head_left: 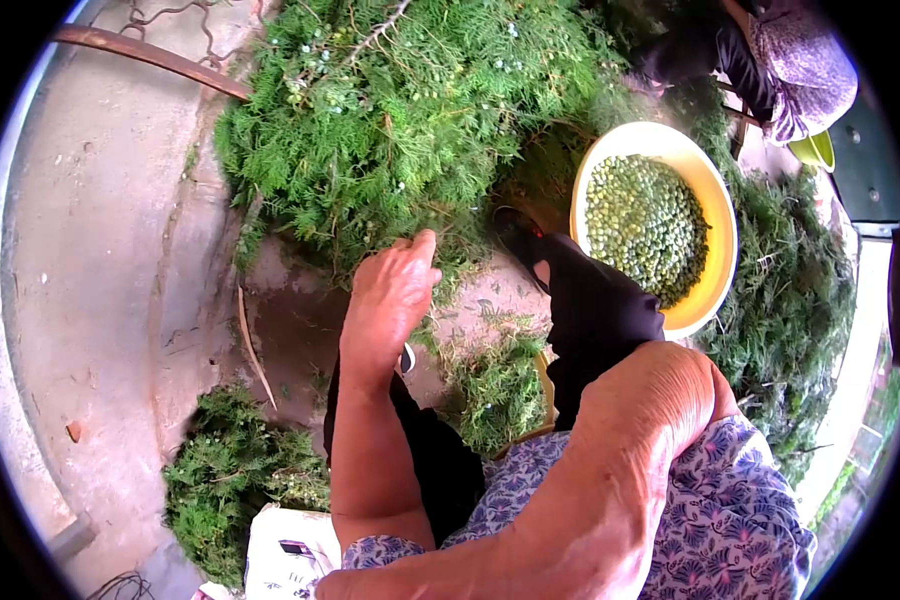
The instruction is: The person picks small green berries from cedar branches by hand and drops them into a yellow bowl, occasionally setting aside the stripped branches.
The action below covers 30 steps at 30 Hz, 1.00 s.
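My left hand (398, 285) is at the near edge of a large heap of green evergreen branches (390, 130) with small pale bluish berries. I see the back of the hand; its fingers look curled, and whatever they hold is hidden. My right forearm (560, 490) bends at the elbow and crosses my body towards the bottom left. The right hand lies beyond the bottom edge, near a white bag (280, 555). By my knee stands a yellow basin (722, 270) holding many green berries (645, 225).
Cut sprigs (500, 395) lie between my legs, partly over a yellow rim. More branches form piles at lower left (230, 480) and right (790, 310). A curved wooden bar (150, 58) meets the heap. Another person (790, 70) sits at upper right beside a yellow-green container (816, 150).
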{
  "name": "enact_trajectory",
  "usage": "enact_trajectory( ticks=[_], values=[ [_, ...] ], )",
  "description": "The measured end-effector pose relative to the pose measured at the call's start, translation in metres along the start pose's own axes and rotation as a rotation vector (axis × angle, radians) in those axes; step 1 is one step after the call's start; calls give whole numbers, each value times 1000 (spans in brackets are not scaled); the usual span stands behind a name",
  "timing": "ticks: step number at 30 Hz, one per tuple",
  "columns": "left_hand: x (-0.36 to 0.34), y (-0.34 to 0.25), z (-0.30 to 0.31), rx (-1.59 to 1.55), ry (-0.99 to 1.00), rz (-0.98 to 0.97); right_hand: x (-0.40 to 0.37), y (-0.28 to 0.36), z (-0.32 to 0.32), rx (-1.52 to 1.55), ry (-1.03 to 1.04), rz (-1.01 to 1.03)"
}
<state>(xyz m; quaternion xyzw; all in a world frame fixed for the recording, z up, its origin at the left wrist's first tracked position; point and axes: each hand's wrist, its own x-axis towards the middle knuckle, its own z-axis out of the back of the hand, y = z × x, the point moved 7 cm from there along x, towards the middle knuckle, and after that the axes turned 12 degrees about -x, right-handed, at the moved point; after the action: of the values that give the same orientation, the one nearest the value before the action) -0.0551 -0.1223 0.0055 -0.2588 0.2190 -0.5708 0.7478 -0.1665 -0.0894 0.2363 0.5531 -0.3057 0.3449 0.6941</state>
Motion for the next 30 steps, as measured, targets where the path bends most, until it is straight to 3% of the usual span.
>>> enact_trajectory(
  ticks=[3,10,14,16,17,18,21,24,26,27,28,30],
  values=[
    [-3,3,2,-33,12,43,2,4,-11,-61,175,24],
    [-2,9,3,-12,24,76,-6,2,-14,86,164,-18],
    [-3,15,6,13,62,159,-9,-3,-18,-121,266,27],
    [-3,7,16,6,-48,33,-9,-31,-31,-285,430,-38],
    [3,11,11,14,80,175,-11,-48,-38,-368,510,-75],
    [4,12,11,3,96,170,-16,-64,-46,-446,590,-113],
    [6,13,5,6,119,198,-32,-96,-68,-325,479,-206],
    [4,19,-3,11,122,169,-52,-125,-88,-445,619,-299],
    [0,10,-3,75,38,-10,-56,-140,-87,-413,494,-415],
    [9,7,-9,90,356,280,-48,-135,-77,-277,526,-373],
    [5,13,-18,89,355,289,-52,-138,-84,-269,528,-368],
    [2,2,-22,141,19,-76,-59,-147,-90,-285,402,-390]
  ],
)
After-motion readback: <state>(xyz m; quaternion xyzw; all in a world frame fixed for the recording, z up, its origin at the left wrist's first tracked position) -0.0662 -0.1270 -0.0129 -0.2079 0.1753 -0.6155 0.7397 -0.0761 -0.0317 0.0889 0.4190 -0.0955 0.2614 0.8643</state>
